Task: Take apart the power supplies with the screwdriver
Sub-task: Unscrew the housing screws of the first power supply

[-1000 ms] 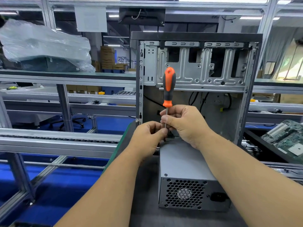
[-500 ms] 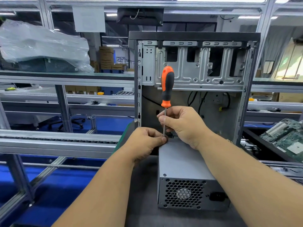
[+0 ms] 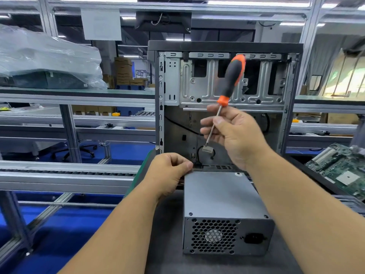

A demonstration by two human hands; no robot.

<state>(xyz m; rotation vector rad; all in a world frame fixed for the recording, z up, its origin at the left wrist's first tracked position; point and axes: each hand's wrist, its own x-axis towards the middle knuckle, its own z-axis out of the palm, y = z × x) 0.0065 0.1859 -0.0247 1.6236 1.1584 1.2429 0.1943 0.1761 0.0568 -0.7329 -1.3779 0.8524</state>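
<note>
A grey power supply (image 3: pixel 221 194) lies on the dark bench, its fan grille and socket facing me. My right hand (image 3: pixel 235 135) holds an orange and black screwdriver (image 3: pixel 233 76) by its metal shaft, raised above the unit's far end. The handle tilts up to the right and the tip hangs near a grey cable connector (image 3: pixel 207 149). At the far left corner of the unit sits my left hand (image 3: pixel 167 173), fingers curled and thumb tip against that corner. I see nothing between its fingers.
An open, stripped computer case (image 3: pixel 171 80) stands upright just behind the power supply. A green circuit board (image 3: pixel 339 171) lies at the right. Aluminium conveyor rails (image 3: pixel 59 175) run along the left, and a plastic-wrapped machine (image 3: pixel 49 60) sits on the far shelf.
My right hand has lifted the screwdriver up and to the right, tilting it away from the unit's far corner. My left hand has let go of the tip and stayed at the corner.
</note>
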